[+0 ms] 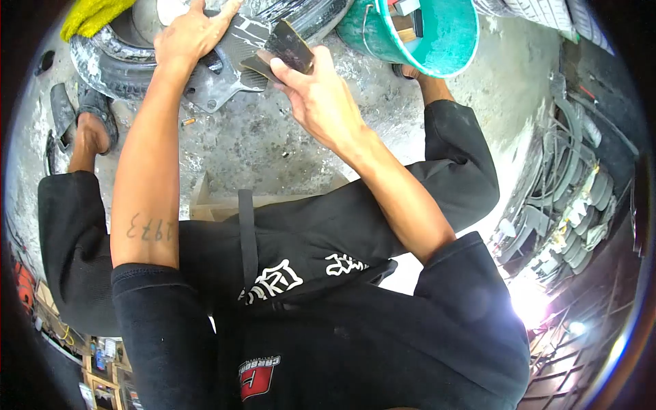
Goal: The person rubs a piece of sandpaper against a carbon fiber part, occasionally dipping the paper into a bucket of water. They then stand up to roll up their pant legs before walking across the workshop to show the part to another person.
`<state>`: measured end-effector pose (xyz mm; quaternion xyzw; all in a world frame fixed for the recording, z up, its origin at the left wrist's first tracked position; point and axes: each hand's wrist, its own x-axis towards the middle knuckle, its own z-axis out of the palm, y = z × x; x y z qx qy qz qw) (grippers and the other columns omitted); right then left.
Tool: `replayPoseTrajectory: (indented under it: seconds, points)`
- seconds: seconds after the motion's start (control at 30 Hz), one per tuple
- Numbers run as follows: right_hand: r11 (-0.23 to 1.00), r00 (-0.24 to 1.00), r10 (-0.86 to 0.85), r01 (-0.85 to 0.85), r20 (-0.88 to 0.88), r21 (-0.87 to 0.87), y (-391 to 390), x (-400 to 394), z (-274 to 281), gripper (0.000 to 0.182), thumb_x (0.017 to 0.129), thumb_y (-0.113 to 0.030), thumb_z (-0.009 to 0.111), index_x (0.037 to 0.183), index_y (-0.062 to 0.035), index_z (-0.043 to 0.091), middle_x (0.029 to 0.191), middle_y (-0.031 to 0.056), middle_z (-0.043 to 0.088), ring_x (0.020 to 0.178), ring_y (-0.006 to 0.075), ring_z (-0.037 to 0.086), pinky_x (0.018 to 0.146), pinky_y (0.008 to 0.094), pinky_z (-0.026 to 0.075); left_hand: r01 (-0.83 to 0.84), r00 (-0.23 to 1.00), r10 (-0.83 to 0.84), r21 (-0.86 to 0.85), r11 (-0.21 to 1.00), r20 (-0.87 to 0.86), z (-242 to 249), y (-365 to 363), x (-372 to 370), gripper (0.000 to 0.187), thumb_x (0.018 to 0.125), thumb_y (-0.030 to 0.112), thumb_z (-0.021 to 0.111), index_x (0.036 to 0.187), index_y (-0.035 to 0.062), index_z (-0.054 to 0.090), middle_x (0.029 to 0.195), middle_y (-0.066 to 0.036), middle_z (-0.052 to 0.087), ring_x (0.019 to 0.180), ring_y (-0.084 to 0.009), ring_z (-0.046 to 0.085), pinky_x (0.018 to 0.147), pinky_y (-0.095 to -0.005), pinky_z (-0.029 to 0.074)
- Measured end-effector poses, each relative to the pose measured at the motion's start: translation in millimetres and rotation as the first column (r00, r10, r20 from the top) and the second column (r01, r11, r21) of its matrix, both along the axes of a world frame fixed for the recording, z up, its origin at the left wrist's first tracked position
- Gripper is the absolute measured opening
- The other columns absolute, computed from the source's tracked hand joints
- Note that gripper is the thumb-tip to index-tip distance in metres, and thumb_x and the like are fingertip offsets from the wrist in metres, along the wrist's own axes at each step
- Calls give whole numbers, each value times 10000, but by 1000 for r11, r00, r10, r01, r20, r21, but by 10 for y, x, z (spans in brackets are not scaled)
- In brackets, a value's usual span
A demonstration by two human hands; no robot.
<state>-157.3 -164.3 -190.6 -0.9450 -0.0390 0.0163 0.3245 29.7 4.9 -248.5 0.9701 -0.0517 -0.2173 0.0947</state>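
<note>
My right hand (320, 96) grips a folded sheet of sandpaper (290, 46), dark on its face with a brownish edge. Just left of it is a dark plastic part (240, 58) with a fine mesh texture, pale streaks and a grey tab with a hole. My left hand (186, 35) lies on this part's left side, fingers stretched out towards the top edge of the view. Beneath the part is a black tyre (113, 67) smeared with whitish residue, lying flat on the floor.
A teal bucket (444, 58) holding water and several small blocks stands at upper right. A yellow cloth (92, 15) hangs over the tyre at upper left. A cigarette butt (188, 122) lies on the stained concrete floor (232, 147). Several stacked grey parts (570, 212) line the right side.
</note>
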Motion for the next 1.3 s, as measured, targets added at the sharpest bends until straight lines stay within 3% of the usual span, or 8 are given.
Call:
replayPoseTrajectory:
  seconds: [0.33,0.87,0.93,0.97,1.03,1.13,1.2,1.3]
  points:
    - [973,988,19,-54,-153,-223,160,233,102,513,757,-10,619,1261,-103,612,1010,162,516,882,351,634,731,444,547,-161,986,158,-84,983,-45,447,-202,-88,617,852,506,497,1191,12,642,1161,-285,641,1118,-400,621,973,-452,477]
    - [990,1000,18,-21,-22,-142,85,247,53,318,882,-107,612,1195,-144,655,907,155,515,673,383,623,615,477,529,-151,986,143,-99,984,-88,446,-189,-77,621,870,503,475,1176,-8,651,1164,-268,648,1122,-378,630,976,-444,478]
    - [992,1000,5,-6,-8,-127,78,206,53,327,905,-132,606,1229,-152,639,938,172,533,699,396,617,627,482,525,-188,962,170,-68,980,-215,483,-192,-25,588,872,490,462,1191,40,668,1122,-242,674,1109,-369,641,976,-421,482]
    - [991,997,15,-24,-70,-128,27,128,94,343,903,-119,608,1242,-160,635,983,172,555,732,397,626,641,477,531,-63,990,56,-45,997,-132,236,-135,-20,868,873,756,307,1397,91,503,1194,-251,649,1165,-406,604,1009,-496,437]
    - [991,997,53,-58,-48,-124,-58,-67,196,403,890,-68,623,1275,-188,627,1141,176,595,824,394,652,690,454,554,-24,969,-13,-145,989,-247,385,-86,-84,786,920,662,291,1362,57,528,1189,-239,656,1151,-396,615,990,-492,451]
    - [997,1000,23,-24,-13,-79,22,106,97,402,878,-44,631,1250,-197,643,1103,153,598,782,393,655,656,466,556,36,859,74,-204,978,507,-293,-96,-187,728,861,516,529,1414,46,466,1410,-233,501,1293,-387,499,1081,-459,392]
    - [997,994,-33,25,-105,-77,77,179,127,339,886,-69,632,1206,-179,659,1026,156,579,733,404,642,624,476,538,-138,967,96,-170,976,-237,398,-146,-94,665,922,525,416,1364,35,495,1302,-261,578,1221,-389,557,1043,-461,425]
    - [999,994,-45,42,-98,-24,22,3,220,277,883,-77,646,1158,-106,668,1019,221,575,771,430,628,646,471,512,-154,956,100,-183,971,-277,347,-144,-107,622,940,516,379,1296,30,534,1141,-249,665,1096,-384,638,964,-461,473]
